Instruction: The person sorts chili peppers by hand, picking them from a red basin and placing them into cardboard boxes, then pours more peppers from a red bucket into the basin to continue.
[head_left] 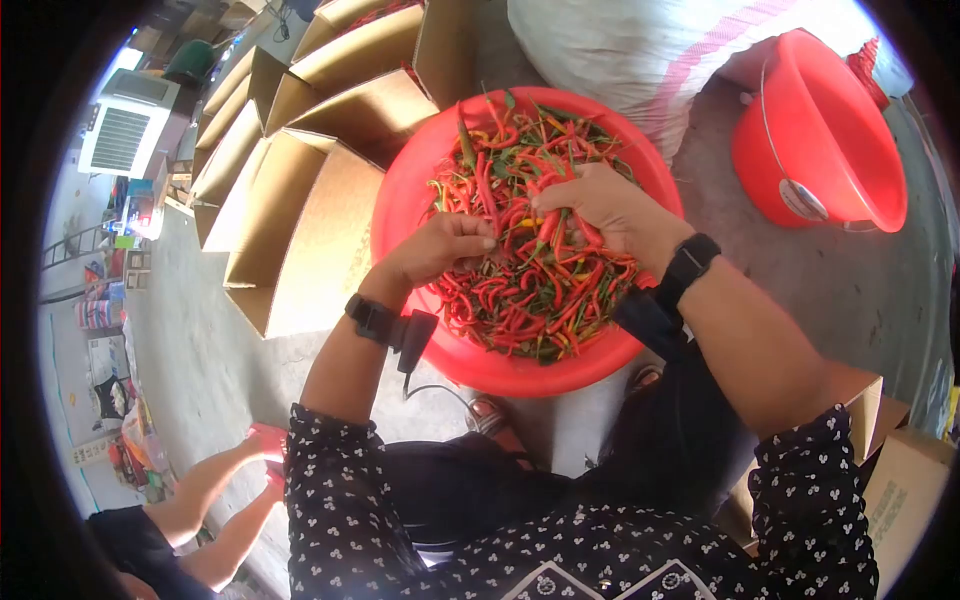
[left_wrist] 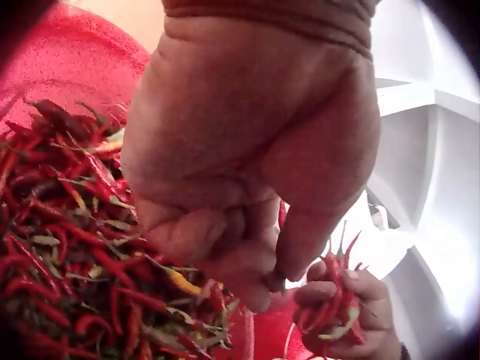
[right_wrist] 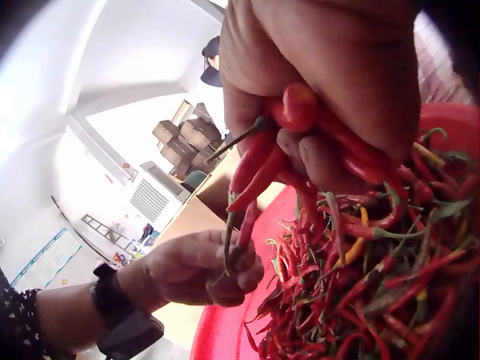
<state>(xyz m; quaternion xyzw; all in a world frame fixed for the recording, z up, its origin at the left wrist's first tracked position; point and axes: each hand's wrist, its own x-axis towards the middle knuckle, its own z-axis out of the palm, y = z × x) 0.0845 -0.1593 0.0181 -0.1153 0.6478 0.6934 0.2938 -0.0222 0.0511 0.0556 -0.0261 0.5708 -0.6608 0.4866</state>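
Head view: over chilies [head_left: 530, 300] in a red basin [head_left: 520, 376], my right hand [head_left: 610, 210] grips a bunch [right_wrist: 259, 165], my left hand [head_left: 440, 247] pinches a stem [right_wrist: 227, 244], seemingly mid-picking, which next calls for a light pull.

I can read no words or numbers for certain. The carton [head_left: 905, 505] at my right bears what looks like print, too blurred to read; the red bucket's label [head_left: 803, 200] is illegible too.

Red bucket [head_left: 785, 145] beside pink-striped white sack [head_left: 610, 60] | air cooler [head_left: 122, 138] | ladder [right_wrist: 109, 234] | another person's legs [head_left: 205, 487]
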